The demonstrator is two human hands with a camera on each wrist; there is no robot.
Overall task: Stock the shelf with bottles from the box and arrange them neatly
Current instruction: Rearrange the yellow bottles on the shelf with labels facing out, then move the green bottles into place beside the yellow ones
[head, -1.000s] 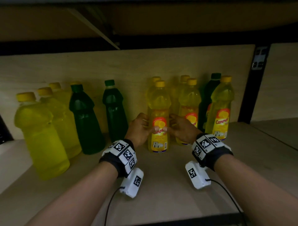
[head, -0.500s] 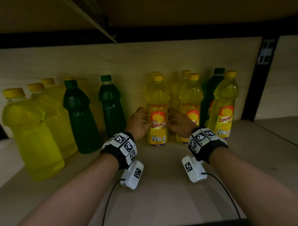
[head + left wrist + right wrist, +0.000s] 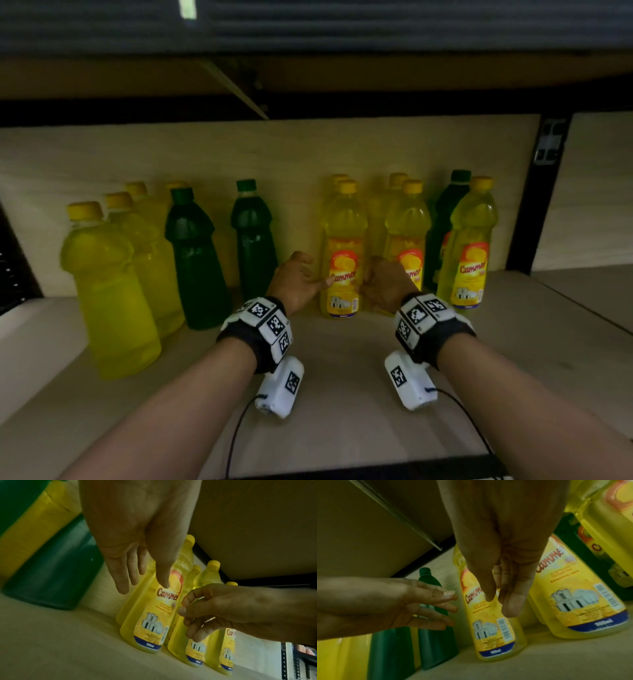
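In the head view, an upright bottle (image 3: 343,260) is seen at frame centre between the left hand (image 3: 297,281) and right hand (image 3: 385,284). In the left-wrist view, spread fingers (image 3: 122,577) are shown just left of it, unclamped. In the right-wrist view, loosely curled fingers (image 3: 511,599) are seen at its right, holding nothing.

We see dim, yellowish light under the shelf (image 3: 342,359); the wrist views are dark and soft, the hands near the lens blurred, and edges bend.

A black metal upright (image 3: 534,205) with a grey bracket (image 3: 548,144) stands beside the pale back panel (image 3: 274,154).
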